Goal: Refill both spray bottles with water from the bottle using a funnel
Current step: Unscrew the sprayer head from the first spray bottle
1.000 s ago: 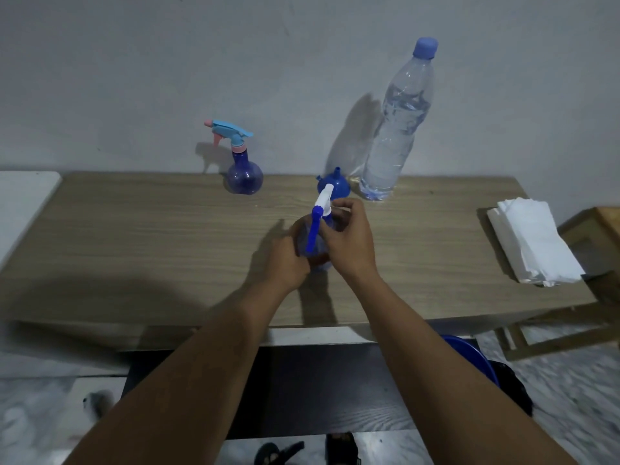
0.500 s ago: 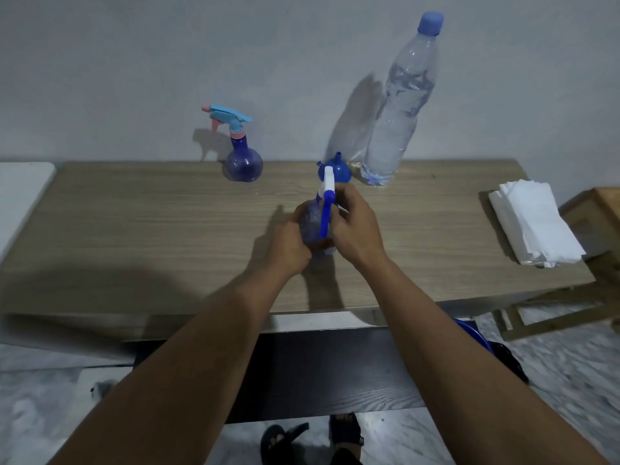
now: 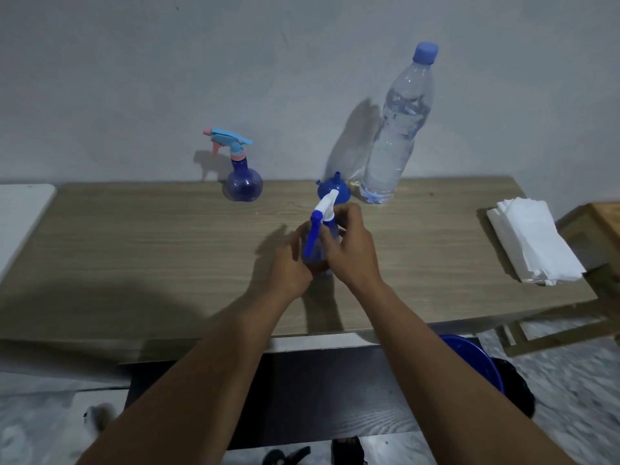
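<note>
Hands on near spray bottle [image 3: 317, 250] at mid-table [image 3: 134, 250] — left hand [image 3: 290, 266] wrapped round body to steady, right hand [image 3: 349, 250] closed on collar, likely unscrewing; funnel [image 3: 333, 191], water bottle [image 3: 396, 135] waiting behind.

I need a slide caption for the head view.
Both hands grip a blue spray bottle on the table.

Blue funnel [image 3: 333, 191], white napkins [image 3: 533, 241]
</note>
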The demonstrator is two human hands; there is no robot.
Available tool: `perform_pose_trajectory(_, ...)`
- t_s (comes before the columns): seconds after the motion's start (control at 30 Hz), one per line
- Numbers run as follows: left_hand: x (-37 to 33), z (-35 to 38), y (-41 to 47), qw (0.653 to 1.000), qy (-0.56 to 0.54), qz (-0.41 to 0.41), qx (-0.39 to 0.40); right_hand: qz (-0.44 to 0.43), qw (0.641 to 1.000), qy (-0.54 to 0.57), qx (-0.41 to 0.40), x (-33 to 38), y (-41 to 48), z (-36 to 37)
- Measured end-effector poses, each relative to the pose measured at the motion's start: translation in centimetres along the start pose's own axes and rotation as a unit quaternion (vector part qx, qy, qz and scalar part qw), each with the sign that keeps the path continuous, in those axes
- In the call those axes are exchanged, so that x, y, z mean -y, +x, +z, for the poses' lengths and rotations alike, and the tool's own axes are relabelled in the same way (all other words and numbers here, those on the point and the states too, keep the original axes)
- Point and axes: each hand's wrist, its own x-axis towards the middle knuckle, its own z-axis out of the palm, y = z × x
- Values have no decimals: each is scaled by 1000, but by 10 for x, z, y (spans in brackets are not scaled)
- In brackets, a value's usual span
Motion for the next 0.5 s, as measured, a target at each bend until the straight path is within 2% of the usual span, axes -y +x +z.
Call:
perform_pose_trajectory(0.27, -2, -3, -2, 999, 53, 8, -2, 11, 1000, 10, -3, -1, 3, 2)
perform_pose_trajectory(0.37, -6, -5, -1, 999, 43, -10, -3, 6, 1000, -4, 5, -2, 5, 4)
perform_pose_trajectory(0.5, -1, -5, 1, 999, 41, 11, -11, 11, 1000, 17, -10, 0, 3, 5)
